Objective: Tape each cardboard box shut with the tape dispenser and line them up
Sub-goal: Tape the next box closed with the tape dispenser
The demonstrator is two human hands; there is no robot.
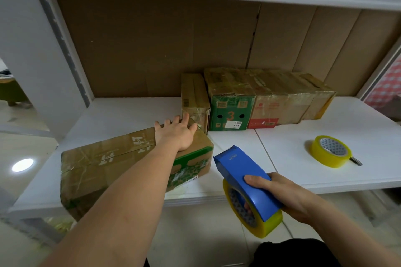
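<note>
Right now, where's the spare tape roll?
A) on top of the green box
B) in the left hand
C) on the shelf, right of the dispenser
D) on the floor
C: the spare roll lies flat on the white shelf, right of the blue dispenser held in the right hand; the left hand rests on a box.

left hand [178,134]: bare, no sleeve | right hand [280,195]: bare, no sleeve | lap: dark clothing [288,253]

Blue tape dispenser [243,176], yellow tape roll [331,151], green-printed box [232,108]
</note>
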